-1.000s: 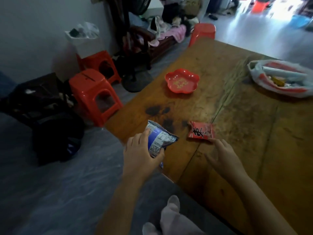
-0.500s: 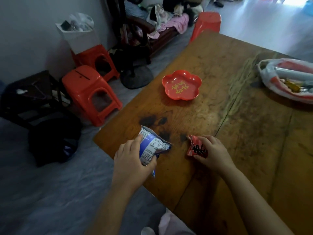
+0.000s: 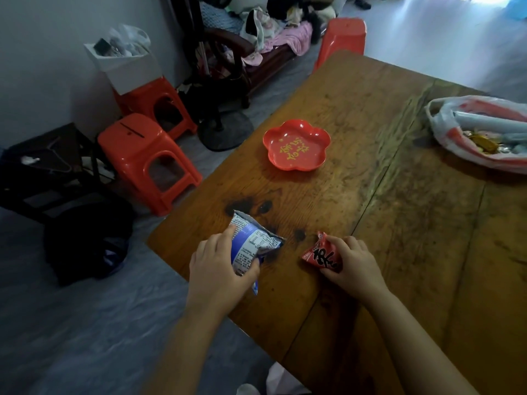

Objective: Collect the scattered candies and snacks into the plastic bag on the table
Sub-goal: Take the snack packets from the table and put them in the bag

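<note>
My left hand (image 3: 219, 266) grips a blue and silver snack packet (image 3: 252, 243) just above the near left corner of the wooden table (image 3: 399, 223). My right hand (image 3: 353, 263) is closed on a small red snack packet (image 3: 322, 253) with black characters, lifted slightly off the wood. The white and red plastic bag (image 3: 479, 129) lies open at the far right edge of the table, with several candies and wrapped items inside it. Both hands are well to the left of the bag.
A red flower-shaped dish (image 3: 296, 145) with gold lettering sits mid-table, nothing in it. Left of the table stand two red plastic stools (image 3: 148, 158), a white bin (image 3: 125, 64) on one of them, and a dark bag (image 3: 85, 240) on the floor. Another red stool (image 3: 342, 38) stands at the far end.
My right hand reached the red packet on the table, closed on it and picked it up. My left hand kept hold of the blue packet.
</note>
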Motion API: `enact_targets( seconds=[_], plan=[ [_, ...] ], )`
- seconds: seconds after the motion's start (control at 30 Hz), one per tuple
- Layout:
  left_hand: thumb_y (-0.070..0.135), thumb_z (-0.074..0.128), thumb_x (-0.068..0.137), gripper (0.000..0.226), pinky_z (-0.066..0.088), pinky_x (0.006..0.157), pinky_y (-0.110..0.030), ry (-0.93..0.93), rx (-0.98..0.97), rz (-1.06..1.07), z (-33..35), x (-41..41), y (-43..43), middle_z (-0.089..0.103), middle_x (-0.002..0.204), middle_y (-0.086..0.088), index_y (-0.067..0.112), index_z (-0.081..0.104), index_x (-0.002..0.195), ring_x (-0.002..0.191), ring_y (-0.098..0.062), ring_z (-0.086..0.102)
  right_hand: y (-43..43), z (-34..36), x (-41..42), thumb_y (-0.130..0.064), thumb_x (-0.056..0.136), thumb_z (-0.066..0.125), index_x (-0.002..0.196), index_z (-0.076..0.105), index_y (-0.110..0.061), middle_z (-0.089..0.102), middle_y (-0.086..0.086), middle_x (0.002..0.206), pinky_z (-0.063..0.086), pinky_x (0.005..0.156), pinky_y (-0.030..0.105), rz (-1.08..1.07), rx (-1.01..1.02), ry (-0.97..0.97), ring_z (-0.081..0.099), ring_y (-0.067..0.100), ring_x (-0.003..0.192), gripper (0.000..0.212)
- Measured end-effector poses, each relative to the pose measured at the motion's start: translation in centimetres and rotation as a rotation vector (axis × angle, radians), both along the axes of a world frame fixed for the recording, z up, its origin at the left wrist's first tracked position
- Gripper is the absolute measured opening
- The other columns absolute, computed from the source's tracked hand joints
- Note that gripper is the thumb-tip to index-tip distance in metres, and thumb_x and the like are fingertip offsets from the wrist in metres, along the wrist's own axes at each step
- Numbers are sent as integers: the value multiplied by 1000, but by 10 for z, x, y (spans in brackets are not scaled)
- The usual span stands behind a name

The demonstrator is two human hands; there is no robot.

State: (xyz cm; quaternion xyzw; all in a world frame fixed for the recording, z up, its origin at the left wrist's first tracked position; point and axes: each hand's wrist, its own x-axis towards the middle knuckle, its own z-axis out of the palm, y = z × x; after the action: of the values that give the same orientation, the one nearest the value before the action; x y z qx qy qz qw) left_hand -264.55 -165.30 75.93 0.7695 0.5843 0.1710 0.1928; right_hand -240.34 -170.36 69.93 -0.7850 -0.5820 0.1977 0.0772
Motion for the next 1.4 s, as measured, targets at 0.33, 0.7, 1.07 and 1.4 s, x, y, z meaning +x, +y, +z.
enact_targets(
  seconds=[0.33, 0.7, 1.07, 1.4],
  plan=[
    [48, 60, 77, 74, 41, 93, -38, 10, -32, 58, -3, -1, -2, 50, 119, 0, 17, 31, 137, 104, -13, 43, -5, -1, -5, -35, 71, 72, 128, 42, -25, 47, 4, 113, 44, 91, 37, -109, 40, 237, 42, 20, 108, 65],
    [43, 65, 74, 72, 38, 93, -34, -58, 32, 147, 2, -55, 34, 52, 114, 1, 16, 36, 134, 102, -12, 41, 36, 46, -56, -32, 66, 75, 120, 50, -27, 45, -2, 102, 46, 79, 31, -46, 215, 334, 49, 16, 96, 60],
    [56, 48, 60, 79, 43, 83, -47, -13, 85, 347, 2, -266, 114, 61, 100, -14, 6, 51, 122, 90, -35, 55, 146, 66, -252, -35, 72, 72, 124, 44, -31, 41, -6, 111, 47, 79, 25, 71, 226, 354, 47, 12, 97, 59],
    [30, 76, 68, 71, 37, 92, -49, 40, 8, 396, -6, -410, 207, 58, 113, -15, 8, 45, 129, 104, -35, 50, 244, 60, -390, -35, 71, 73, 125, 44, -31, 40, -7, 106, 45, 78, 24, 124, 218, 380, 47, 9, 92, 61]
  ],
)
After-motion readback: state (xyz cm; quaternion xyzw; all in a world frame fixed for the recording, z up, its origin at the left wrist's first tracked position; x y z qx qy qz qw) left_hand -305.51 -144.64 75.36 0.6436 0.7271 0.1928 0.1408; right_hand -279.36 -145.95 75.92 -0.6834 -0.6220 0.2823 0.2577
